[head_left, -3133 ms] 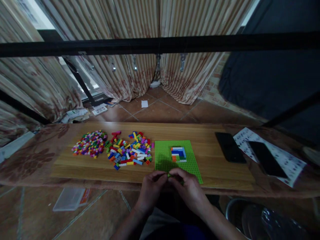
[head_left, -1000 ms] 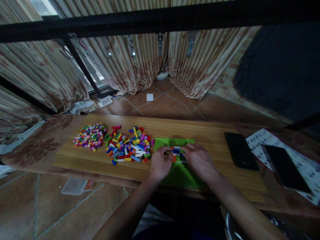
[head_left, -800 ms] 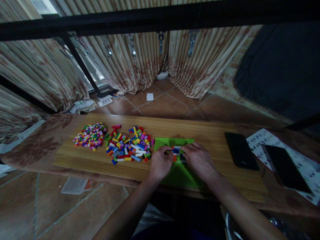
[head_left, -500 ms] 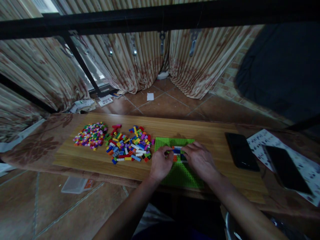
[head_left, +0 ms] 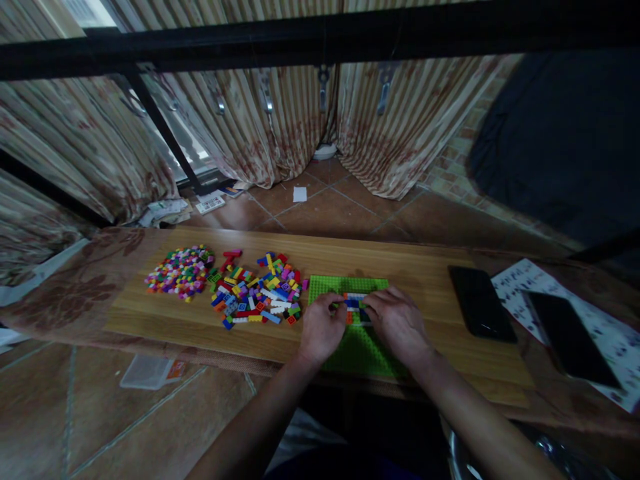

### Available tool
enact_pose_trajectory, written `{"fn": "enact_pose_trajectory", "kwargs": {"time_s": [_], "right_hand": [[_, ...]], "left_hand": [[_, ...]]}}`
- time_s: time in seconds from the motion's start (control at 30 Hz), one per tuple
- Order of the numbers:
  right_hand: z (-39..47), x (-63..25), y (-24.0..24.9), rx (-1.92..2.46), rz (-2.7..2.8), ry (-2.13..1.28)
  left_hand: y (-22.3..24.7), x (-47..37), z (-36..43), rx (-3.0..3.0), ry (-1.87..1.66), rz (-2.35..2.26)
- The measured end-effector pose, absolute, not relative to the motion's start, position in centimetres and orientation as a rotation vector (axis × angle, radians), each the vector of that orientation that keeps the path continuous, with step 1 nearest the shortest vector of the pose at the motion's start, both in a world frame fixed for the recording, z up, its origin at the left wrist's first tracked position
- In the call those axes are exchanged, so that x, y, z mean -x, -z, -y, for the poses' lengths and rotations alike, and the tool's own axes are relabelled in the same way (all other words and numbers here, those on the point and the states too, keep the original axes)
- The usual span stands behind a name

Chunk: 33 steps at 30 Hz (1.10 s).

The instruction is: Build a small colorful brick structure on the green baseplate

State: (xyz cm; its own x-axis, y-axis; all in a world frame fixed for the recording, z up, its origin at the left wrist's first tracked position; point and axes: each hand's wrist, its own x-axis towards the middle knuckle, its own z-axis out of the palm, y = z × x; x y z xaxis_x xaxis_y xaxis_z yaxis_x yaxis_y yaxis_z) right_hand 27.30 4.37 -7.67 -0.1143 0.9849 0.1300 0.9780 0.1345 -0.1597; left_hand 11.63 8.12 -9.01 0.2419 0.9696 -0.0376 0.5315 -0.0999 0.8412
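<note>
A green studded baseplate (head_left: 363, 347) lies on the wooden board. On its middle sits a small build of toy bricks (head_left: 353, 304) in blue, white, orange and grey, partly covered by my fingers. My left hand (head_left: 323, 328) is closed at the left side of this build, thumb and forefinger curled against its edge. From the right, my right hand (head_left: 400, 325) reaches over the build, with thumb and fingertips pinched together on the bricks at that end. Just what lies under the right fingertips is hard to make out.
Left of the baseplate spreads a pile of mixed bricks (head_left: 263, 293), with a heap of tiny pieces (head_left: 181, 270) farther left. A black phone (head_left: 483, 303) lies right on the wooden board (head_left: 425, 267). Beyond it, a dark tablet-like device (head_left: 573, 339) rests on a printed sheet (head_left: 523, 273).
Both hands stay at the brick build. My right fingers have shifted slightly, and more blue shows beside their tips. The whole view has moved a little.
</note>
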Motion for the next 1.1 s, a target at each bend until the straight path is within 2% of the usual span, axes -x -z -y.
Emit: {"fn": "enact_pose_trajectory", "kwargs": {"time_s": [0.27,0.5,1.1], "right_hand": [[-2.7,-28.7,8.6,1.855,1.766,-0.08],[-2.7,-28.8,11.4,1.937,1.192,-0.523],[-4.7,-27.3,11.3,2.12,1.243,-0.474]], "left_hand": [[9.0,-11.5,-7.8,-2.016,-0.754,-1.345],[9.3,-12.2,-6.1,-2.496,-0.538,-1.252],[11.4,-12.7,-5.9,-2.608,-0.497,-1.283]]}}
